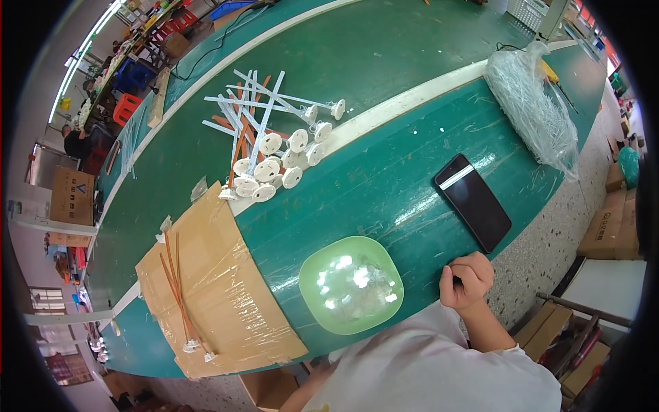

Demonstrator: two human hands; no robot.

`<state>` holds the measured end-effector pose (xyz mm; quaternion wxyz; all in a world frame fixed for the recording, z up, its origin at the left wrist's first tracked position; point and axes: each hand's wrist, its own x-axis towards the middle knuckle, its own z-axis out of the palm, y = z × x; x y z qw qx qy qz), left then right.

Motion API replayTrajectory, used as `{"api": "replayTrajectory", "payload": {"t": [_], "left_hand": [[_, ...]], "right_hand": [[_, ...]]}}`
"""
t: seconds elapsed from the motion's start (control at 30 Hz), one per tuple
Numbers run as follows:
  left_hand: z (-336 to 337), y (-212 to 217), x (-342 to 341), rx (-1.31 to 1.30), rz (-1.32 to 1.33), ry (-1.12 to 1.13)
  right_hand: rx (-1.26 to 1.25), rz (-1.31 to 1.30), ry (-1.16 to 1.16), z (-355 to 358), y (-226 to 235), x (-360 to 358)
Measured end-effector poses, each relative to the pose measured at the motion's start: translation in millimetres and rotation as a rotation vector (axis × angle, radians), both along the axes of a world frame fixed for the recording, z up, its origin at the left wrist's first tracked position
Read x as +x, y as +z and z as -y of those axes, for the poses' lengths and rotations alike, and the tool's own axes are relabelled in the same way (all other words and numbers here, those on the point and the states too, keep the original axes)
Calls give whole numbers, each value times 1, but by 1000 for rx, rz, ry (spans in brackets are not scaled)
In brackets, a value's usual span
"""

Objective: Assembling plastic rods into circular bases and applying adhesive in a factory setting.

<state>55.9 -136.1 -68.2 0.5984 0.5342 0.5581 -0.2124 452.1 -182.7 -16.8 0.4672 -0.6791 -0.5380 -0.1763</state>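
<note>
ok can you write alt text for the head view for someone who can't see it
Seen from above, a person's right hand rests curled at the near edge of a green worktable, beside a dark phone and a pale green bowl of small clear parts. Farther off lie white sticks with round discs, a cardboard sheet and a clear bag. The left hand is out of view.

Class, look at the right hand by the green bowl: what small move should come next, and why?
Probably the right hand reaches left into the bowl: the hand rests closed on the table edge, apparently empty, and the bowl of small clear pieces is the nearest thing.
</note>
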Motion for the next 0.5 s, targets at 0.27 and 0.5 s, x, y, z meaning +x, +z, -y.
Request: {"api": "replayTrajectory", "payload": {"t": [0.27,0.5], "left_hand": [[0,-16,-5,-100,-15,-135],[-13,-4,1,-193,-23,-422]], "right_hand": [[11,6,2,1,2,2],[25,7,-27,0,-2,2]]}}
